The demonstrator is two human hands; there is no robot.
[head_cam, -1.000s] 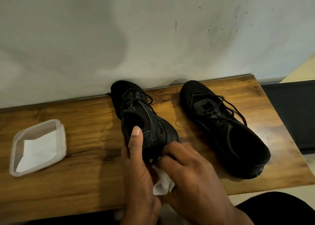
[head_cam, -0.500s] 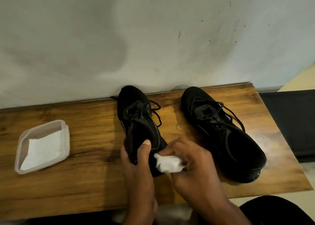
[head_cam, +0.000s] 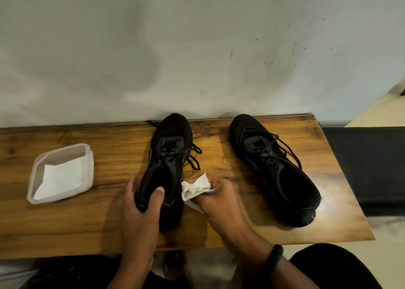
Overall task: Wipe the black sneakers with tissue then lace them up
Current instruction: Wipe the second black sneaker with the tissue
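Quick status from my end: I'd say we were only in the wiping half. My left hand (head_cam: 140,203) was wrapped round the heel end of the first sneaker (head_cam: 168,148), thumb hooked down inside the collar and fingers round the far side. My right hand (head_cam: 221,199) had a scrunched tissue (head_cam: 196,188) pinched in its fingers, right up against the shoe's flank, just across from that thumb.

The loose lace ends (head_cam: 195,157) trailed onto the table (head_cam: 76,227) just beyond the tissue, so nothing was tied on that one. The second sneaker (head_cam: 274,168) sat well out past the right hand, neither hand on it, laces slack too. I couldn't tell from the view whether it had been wiped.

Off past the left-hand grip was the tray (head_cam: 59,155) with a spare sheet (head_cam: 61,181) in it.

So my guess: finish this wipe, do or check the other shoe, then lace both. The bulk of the job was left.
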